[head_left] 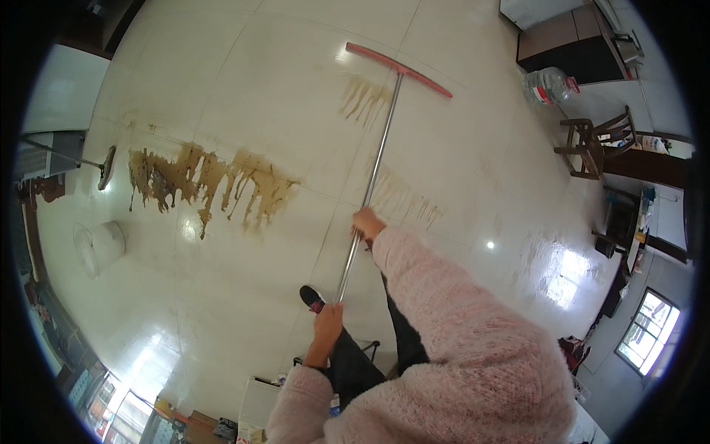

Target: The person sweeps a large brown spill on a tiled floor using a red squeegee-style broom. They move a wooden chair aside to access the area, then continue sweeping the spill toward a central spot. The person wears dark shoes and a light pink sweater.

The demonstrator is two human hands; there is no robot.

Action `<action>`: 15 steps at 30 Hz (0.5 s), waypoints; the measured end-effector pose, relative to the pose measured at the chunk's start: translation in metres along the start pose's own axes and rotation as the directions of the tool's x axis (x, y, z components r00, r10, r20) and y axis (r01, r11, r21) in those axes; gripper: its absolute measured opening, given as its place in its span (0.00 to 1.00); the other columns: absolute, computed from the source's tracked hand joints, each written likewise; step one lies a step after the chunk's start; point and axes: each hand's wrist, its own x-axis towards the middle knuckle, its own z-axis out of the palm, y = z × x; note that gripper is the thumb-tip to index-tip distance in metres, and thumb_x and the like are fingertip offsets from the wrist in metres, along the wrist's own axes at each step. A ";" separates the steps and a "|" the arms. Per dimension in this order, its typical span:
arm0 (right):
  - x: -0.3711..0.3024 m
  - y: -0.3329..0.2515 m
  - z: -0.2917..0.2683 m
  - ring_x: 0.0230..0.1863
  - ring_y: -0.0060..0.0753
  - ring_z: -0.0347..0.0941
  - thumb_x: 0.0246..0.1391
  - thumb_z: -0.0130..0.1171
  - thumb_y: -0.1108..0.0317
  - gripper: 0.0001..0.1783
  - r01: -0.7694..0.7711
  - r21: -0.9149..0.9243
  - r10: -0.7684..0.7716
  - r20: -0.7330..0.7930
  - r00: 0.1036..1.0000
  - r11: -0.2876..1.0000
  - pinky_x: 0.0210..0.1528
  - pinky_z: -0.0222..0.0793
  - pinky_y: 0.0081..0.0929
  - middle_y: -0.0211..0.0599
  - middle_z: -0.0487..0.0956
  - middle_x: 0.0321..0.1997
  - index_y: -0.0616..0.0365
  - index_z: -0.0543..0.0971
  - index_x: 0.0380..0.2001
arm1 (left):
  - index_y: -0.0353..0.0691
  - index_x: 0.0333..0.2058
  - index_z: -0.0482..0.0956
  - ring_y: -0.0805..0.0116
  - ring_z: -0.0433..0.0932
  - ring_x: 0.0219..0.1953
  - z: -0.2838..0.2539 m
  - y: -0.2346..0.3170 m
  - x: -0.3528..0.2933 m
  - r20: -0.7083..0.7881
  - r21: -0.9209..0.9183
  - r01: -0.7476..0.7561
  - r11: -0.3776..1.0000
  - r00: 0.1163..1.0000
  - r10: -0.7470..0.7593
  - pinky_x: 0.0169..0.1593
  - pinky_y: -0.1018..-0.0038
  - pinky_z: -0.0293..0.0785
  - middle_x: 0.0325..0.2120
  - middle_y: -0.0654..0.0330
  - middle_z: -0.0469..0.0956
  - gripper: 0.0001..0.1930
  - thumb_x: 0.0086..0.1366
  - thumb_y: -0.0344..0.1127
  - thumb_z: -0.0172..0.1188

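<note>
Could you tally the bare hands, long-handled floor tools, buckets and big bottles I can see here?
Bare hands: 2 (left hand, right hand)
Long-handled floor tools: 2 (silver-poled squeegee with a long red blade, thin-poled tool with a narrow dark head)
Buckets: 1 (whitish round bucket)
Big bottles: 1 (clear plastic bottle with red cap)
Total: 6

"Where's the light from?"
"Daylight shows in a window (650, 331) well right of the squeegee (381, 140), with white glare on the floor (296, 89) between them."
"Any blur?"
"The squeegee looks fairly sharp (its pole (350, 263) shines). Far out from it, fisheye curvature bends straight edges into blackness."
</note>
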 end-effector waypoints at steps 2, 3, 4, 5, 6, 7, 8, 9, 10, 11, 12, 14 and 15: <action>-0.046 0.041 0.068 0.15 0.38 0.71 0.25 0.65 0.62 0.09 0.395 -0.751 -0.256 0.302 0.918 0.529 0.18 0.65 0.37 0.34 0.72 0.11 0.49 0.74 0.07 | 0.31 0.28 0.72 0.37 0.73 0.33 -0.004 -0.070 -0.044 0.039 0.036 0.067 0.997 0.997 -0.068 0.38 0.50 0.65 0.26 0.38 0.74 0.27 0.62 0.55 0.41; -0.071 0.060 0.104 0.14 0.38 0.70 0.19 0.66 0.62 0.10 0.508 -0.854 -0.388 0.432 0.814 0.115 0.17 0.63 0.37 0.33 0.71 0.09 0.47 0.73 0.04 | 0.31 0.28 0.73 0.37 0.72 0.33 -0.011 -0.106 -0.068 0.069 0.082 0.101 0.992 0.992 -0.106 0.38 0.50 0.65 0.27 0.38 0.74 0.28 0.62 0.55 0.41; -0.098 0.080 0.144 0.14 0.39 0.70 0.17 0.67 0.61 0.11 0.454 -0.890 -0.340 0.413 0.845 0.046 0.17 0.62 0.37 0.33 0.71 0.09 0.46 0.73 0.04 | 0.31 0.28 0.73 0.38 0.72 0.34 -0.018 -0.140 -0.094 0.075 0.087 0.110 0.990 0.990 -0.116 0.39 0.50 0.65 0.27 0.38 0.74 0.28 0.62 0.56 0.41; -0.126 0.099 0.178 0.15 0.39 0.70 0.17 0.67 0.62 0.12 0.520 -0.835 -0.405 0.419 0.813 0.180 0.17 0.62 0.36 0.33 0.72 0.11 0.47 0.72 0.04 | 0.31 0.27 0.73 0.38 0.72 0.34 -0.026 -0.172 -0.124 0.085 0.090 0.126 0.988 0.987 -0.133 0.39 0.50 0.65 0.28 0.38 0.74 0.29 0.61 0.57 0.41; -0.148 0.114 0.225 0.18 0.40 0.72 0.17 0.68 0.61 0.11 0.450 -0.843 -0.332 0.352 0.875 0.294 0.18 0.63 0.37 0.33 0.74 0.13 0.47 0.75 0.07 | 0.31 0.27 0.73 0.38 0.72 0.35 -0.034 -0.201 -0.154 0.102 0.126 0.157 0.979 0.980 -0.170 0.39 0.51 0.66 0.28 0.38 0.74 0.29 0.61 0.57 0.42; -0.170 0.126 0.235 0.32 0.31 0.72 0.26 0.74 0.57 0.25 0.575 -0.638 -0.054 0.644 0.763 0.511 0.34 0.66 0.34 0.33 0.76 0.28 0.52 0.78 0.31 | 0.30 0.26 0.73 0.39 0.72 0.36 -0.043 -0.225 -0.180 0.115 0.165 0.190 0.968 0.971 -0.210 0.39 0.51 0.66 0.28 0.37 0.74 0.29 0.61 0.57 0.42; -0.193 0.137 0.267 0.40 0.33 0.70 0.26 0.75 0.56 0.29 0.533 -0.657 0.083 0.667 0.740 0.533 0.41 0.63 0.33 0.33 0.76 0.34 0.53 0.77 0.35 | 0.30 0.25 0.74 0.39 0.72 0.35 -0.050 -0.246 -0.206 0.110 0.164 0.213 0.963 0.966 -0.232 0.38 0.51 0.66 0.28 0.38 0.75 0.29 0.61 0.56 0.43; -0.213 0.143 0.290 0.42 0.35 0.69 0.25 0.76 0.56 0.32 0.480 -0.701 0.234 0.663 0.711 0.527 0.42 0.63 0.35 0.34 0.74 0.39 0.55 0.76 0.37 | 0.31 0.25 0.74 0.39 0.73 0.34 -0.058 -0.261 -0.233 0.105 0.151 0.250 0.956 0.958 -0.267 0.38 0.52 0.66 0.27 0.38 0.75 0.28 0.61 0.56 0.43; -0.230 0.147 0.311 0.40 0.37 0.70 0.29 0.73 0.56 0.29 0.415 -0.628 0.169 0.661 0.731 0.658 0.40 0.65 0.39 0.35 0.75 0.37 0.55 0.75 0.37 | 0.31 0.24 0.74 0.40 0.73 0.33 -0.064 -0.273 -0.255 0.091 0.176 0.255 0.951 0.958 -0.274 0.36 0.52 0.67 0.26 0.39 0.75 0.28 0.60 0.56 0.44; -0.247 0.148 0.329 0.39 0.38 0.72 0.34 0.70 0.56 0.26 -0.003 -0.388 0.245 0.575 0.780 0.922 0.39 0.67 0.43 0.36 0.75 0.35 0.56 0.73 0.37 | 0.31 0.24 0.73 0.40 0.73 0.31 -0.070 -0.282 -0.271 0.068 0.194 0.261 0.946 0.958 -0.278 0.35 0.52 0.67 0.24 0.40 0.75 0.27 0.60 0.55 0.45; -0.261 0.148 0.345 0.37 0.39 0.73 0.38 0.66 0.57 0.24 -0.543 0.148 0.413 0.497 0.763 0.826 0.37 0.68 0.47 0.37 0.75 0.33 0.56 0.72 0.37 | 0.32 0.23 0.73 0.40 0.73 0.30 -0.075 -0.288 -0.280 0.029 0.202 0.262 0.944 0.961 -0.274 0.34 0.52 0.67 0.23 0.41 0.75 0.27 0.61 0.55 0.45; -0.270 0.141 0.362 0.34 0.42 0.75 0.47 0.60 0.57 0.19 -0.682 0.505 0.598 0.348 0.722 0.529 0.34 0.71 0.55 0.38 0.75 0.29 0.57 0.70 0.37 | 0.33 0.22 0.72 0.40 0.73 0.28 -0.082 -0.294 -0.288 -0.053 0.219 0.219 0.951 0.976 -0.212 0.33 0.51 0.66 0.21 0.41 0.74 0.26 0.61 0.53 0.45; -0.271 0.135 0.369 0.31 0.46 0.76 0.53 0.52 0.59 0.14 -0.640 0.397 0.656 0.115 0.746 0.658 0.24 0.71 0.57 0.39 0.75 0.28 0.59 0.67 0.34 | 0.32 0.22 0.72 0.40 0.73 0.27 -0.081 -0.293 -0.286 -0.078 0.263 0.199 0.944 0.980 -0.184 0.32 0.50 0.66 0.20 0.41 0.74 0.25 0.61 0.53 0.46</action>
